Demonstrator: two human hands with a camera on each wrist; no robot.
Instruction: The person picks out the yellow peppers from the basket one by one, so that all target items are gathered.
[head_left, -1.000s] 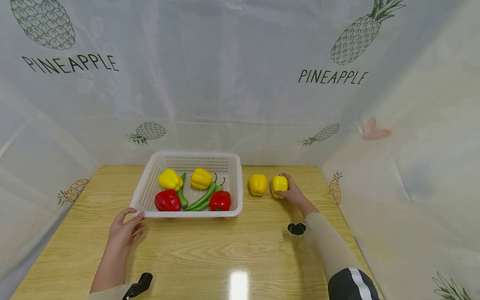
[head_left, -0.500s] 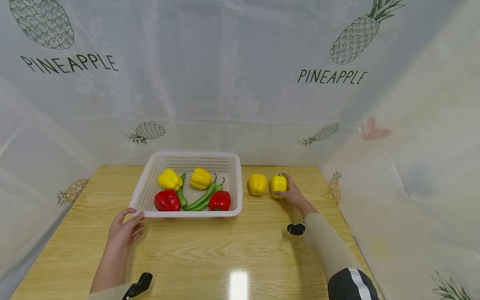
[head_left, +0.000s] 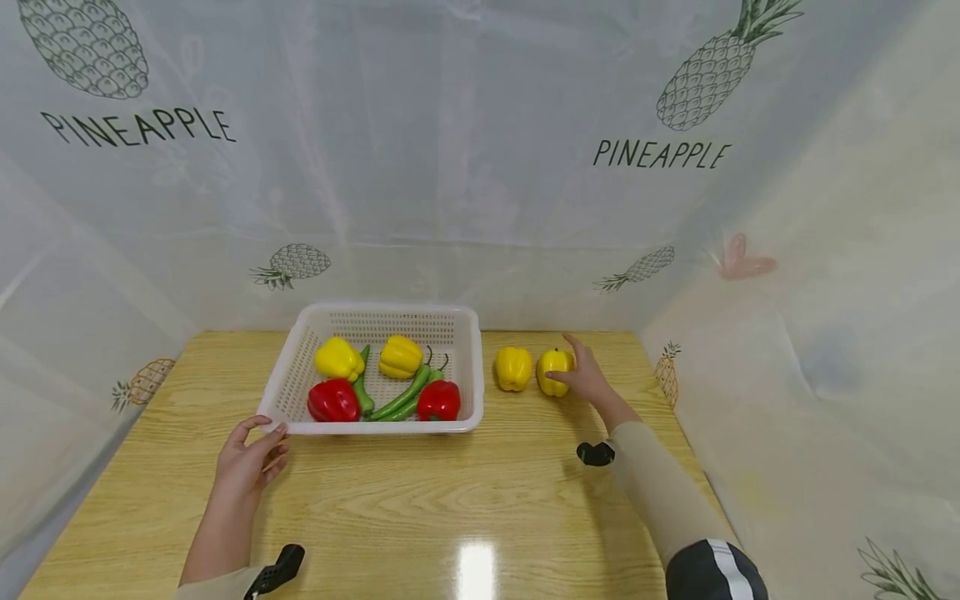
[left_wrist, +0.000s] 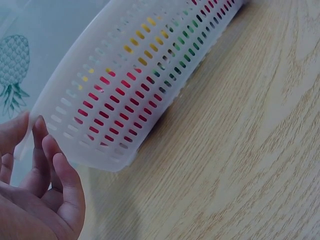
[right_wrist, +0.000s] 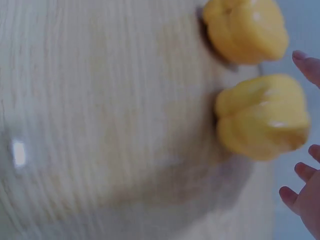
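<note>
My left hand (head_left: 246, 467) pinches the near-left corner of a white slotted plastic basket (head_left: 375, 428); in the left wrist view its thumb and fingers meet at the basket's rim (left_wrist: 65, 75). To the basket's right, two yellow bell peppers stand side by side on the table. My right hand (head_left: 588, 382) is at the rightmost yellow bell pepper (head_left: 552, 362), thumb and fingers spread around it. In the right wrist view the fingertips (right_wrist: 289, 196) are apart from that pepper (right_wrist: 260, 117). The other yellow bell pepper (head_left: 513, 369) sits just left of it.
Inside the basket lie two yellow bell peppers (head_left: 339, 359), two red bell peppers (head_left: 334, 401) and several long green peppers (head_left: 405, 396). A pineapple-printed sheet (head_left: 465, 167) hangs behind and beside the wooden table (head_left: 390, 508).
My right hand has loosened from the rightmost yellow bell pepper, its fingers spreading wider and shifting slightly to the right. My left hand stays on the basket's corner.
</note>
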